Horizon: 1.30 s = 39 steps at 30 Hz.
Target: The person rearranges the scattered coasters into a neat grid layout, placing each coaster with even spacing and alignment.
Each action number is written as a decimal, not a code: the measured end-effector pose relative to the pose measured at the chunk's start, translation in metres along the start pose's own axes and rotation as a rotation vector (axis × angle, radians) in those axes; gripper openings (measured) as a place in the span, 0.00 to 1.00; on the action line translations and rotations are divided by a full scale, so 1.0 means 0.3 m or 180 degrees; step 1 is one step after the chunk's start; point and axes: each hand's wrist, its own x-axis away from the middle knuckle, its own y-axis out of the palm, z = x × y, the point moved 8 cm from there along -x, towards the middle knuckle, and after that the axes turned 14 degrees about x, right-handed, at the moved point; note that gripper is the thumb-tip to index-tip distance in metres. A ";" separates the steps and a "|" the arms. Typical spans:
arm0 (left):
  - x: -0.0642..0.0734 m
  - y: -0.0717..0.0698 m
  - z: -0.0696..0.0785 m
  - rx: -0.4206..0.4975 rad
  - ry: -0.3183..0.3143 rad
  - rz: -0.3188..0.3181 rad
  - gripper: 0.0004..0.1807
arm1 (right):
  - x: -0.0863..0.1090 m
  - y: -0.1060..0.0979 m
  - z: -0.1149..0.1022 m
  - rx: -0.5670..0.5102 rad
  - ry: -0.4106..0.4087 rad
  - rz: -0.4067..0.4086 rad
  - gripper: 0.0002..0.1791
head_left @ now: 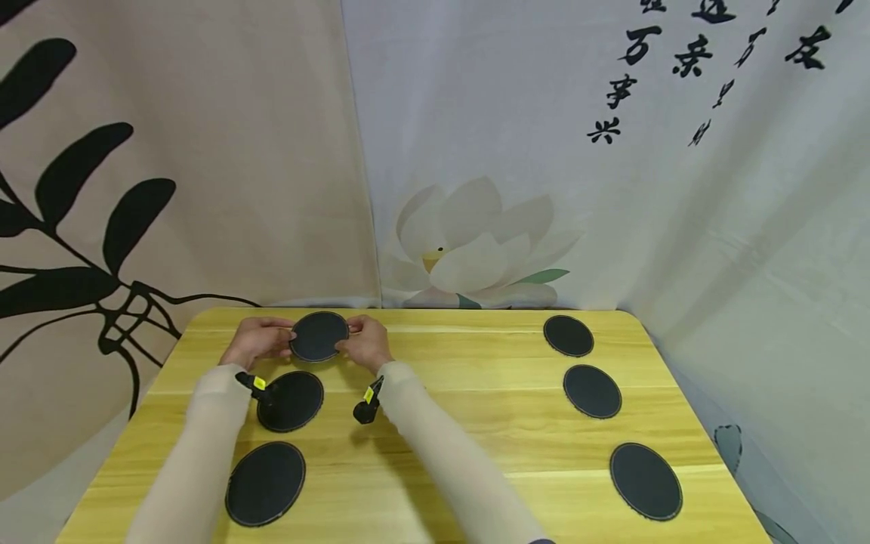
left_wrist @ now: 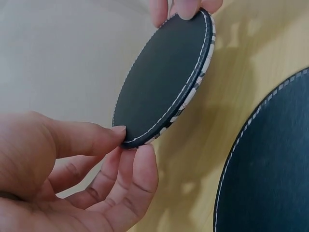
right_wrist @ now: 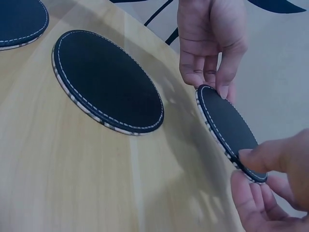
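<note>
Between both hands is a round black coaster (head_left: 319,337) with white stitching round its edge and a patterned underside. My left hand (head_left: 259,341) pinches its left edge, thumb on the black face and fingers beneath. On the opposite edge my right hand (head_left: 367,344) pinches it the same way. The coaster is tilted and raised over the far left part of the table, its shadow falling on the wood in the left wrist view. Nearest to it on the table lies another black coaster (head_left: 294,402), partly covered by the left wrist's camera.
A third coaster (head_left: 266,484) lies at the near left of the wooden table (head_left: 462,453). Three more form a column on the right: a far one (head_left: 568,335), a middle one (head_left: 592,391) and a near one (head_left: 646,481). A printed curtain (head_left: 489,151) hangs behind the table.
</note>
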 end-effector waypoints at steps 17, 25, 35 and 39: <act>0.049 0.100 0.030 0.0010 0.0170 0.0012 0.26 | 0.013 -0.095 0.052 0.0129 -0.0223 -0.0083 0.26; 0.074 0.165 0.029 0.0153 0.0215 -0.0002 0.25 | 0.034 -0.165 0.074 0.0269 -0.0364 -0.0111 0.27; 0.110 0.224 0.032 0.0275 0.0279 0.0074 0.24 | 0.049 -0.214 0.101 0.0329 -0.0433 -0.0122 0.27; 0.120 0.236 0.037 0.0244 0.0328 0.0114 0.23 | 0.053 -0.226 0.112 0.0281 -0.0418 -0.0134 0.28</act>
